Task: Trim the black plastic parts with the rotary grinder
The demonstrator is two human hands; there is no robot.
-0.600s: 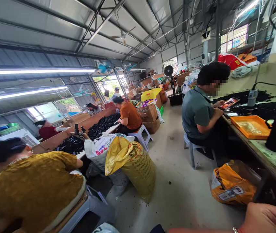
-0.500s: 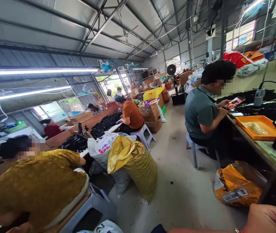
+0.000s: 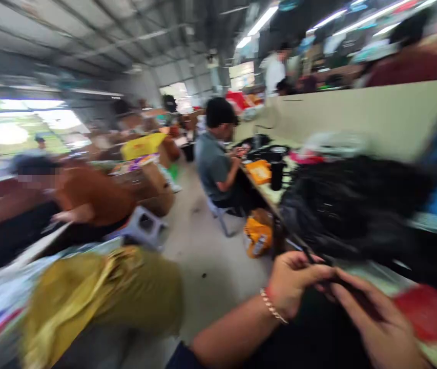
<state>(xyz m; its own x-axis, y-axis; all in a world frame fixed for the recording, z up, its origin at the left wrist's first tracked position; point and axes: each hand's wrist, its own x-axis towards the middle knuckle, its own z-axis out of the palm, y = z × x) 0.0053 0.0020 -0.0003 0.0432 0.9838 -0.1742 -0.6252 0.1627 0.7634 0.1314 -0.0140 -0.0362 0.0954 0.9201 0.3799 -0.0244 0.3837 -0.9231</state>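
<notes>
1. Location: the strip (image 3: 310, 256), dark and narrow, is in front of the wearer, between the two hands at the bench side. Its ends are blurred.
2. Left hand (image 3: 291, 284): thumb and curled fingers pinch the strip.
3. Right hand (image 3: 379, 312): extended fingers and thumb grip the strip close to the left fingertips.
4. Handling (judged): light; probably stiff, as no sag shows. Surface may be smooth and slightly slippery. Fragility cannot be told.
5. Hold point (judged): use a fingertip pinch near the middle, one hand each side; avoid bending load.
6. Black bag (image 3: 337, 205): on the bench, beyond the hands; contents hidden.
7. Orange tray (image 3: 262, 180): on the bench, farther along; contents too blurred to identify.
8. Orange bag (image 3: 257, 234): on the floor beside the bench; contents not visible.
9. Yellow sack (image 3: 145, 287): across the aisle, left; contents not visible.
</notes>
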